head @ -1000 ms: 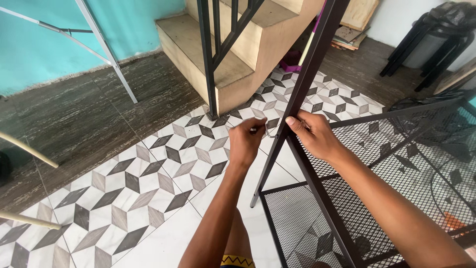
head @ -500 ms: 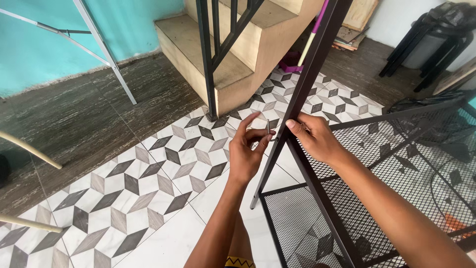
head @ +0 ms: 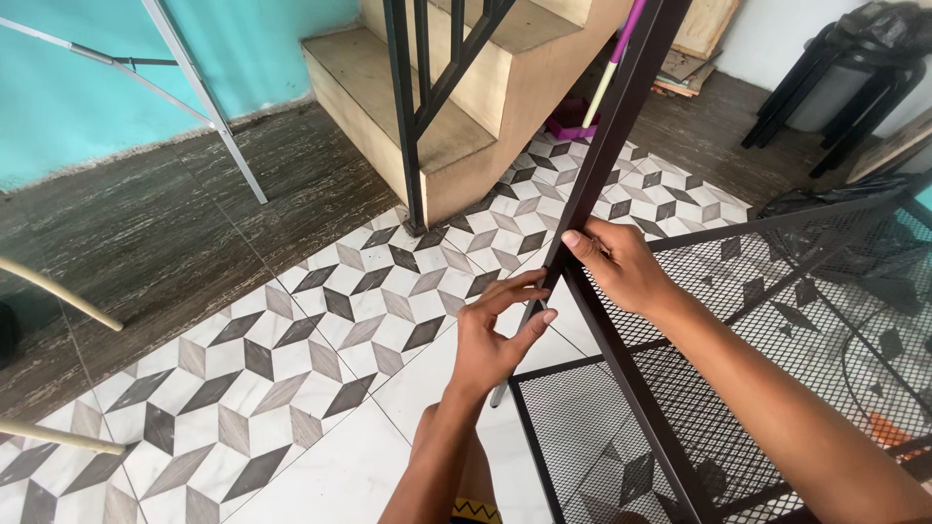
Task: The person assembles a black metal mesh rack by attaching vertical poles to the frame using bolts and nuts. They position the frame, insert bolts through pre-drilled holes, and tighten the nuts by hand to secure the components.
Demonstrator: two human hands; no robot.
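Note:
A dark metal rack lies tilted in front of me, its slanted post (head: 610, 126) running from the top middle down to the tiled floor. My right hand (head: 614, 262) is wrapped around that post where a black mesh shelf (head: 777, 291) joins it. Lower down, my left hand (head: 493, 335) has its fingers apart, with thumb and fingertips resting against the post's left side. No small tool shows in it. A second mesh shelf (head: 582, 427) sits below, near my knee.
Beige stairs (head: 456, 116) with a black railing (head: 403, 116) rise behind the rack. Stacked black stools (head: 845, 78) stand at the far right, and a pink-handled broom (head: 621, 34) leans by the stairs. Grey metal legs (head: 199, 92) and cream tubes (head: 58, 291) are at the left.
My left hand held a small bent metal key at the post near my right hand, then dropped lower along the post and spread its fingers. The key is out of sight. My right hand stayed put.

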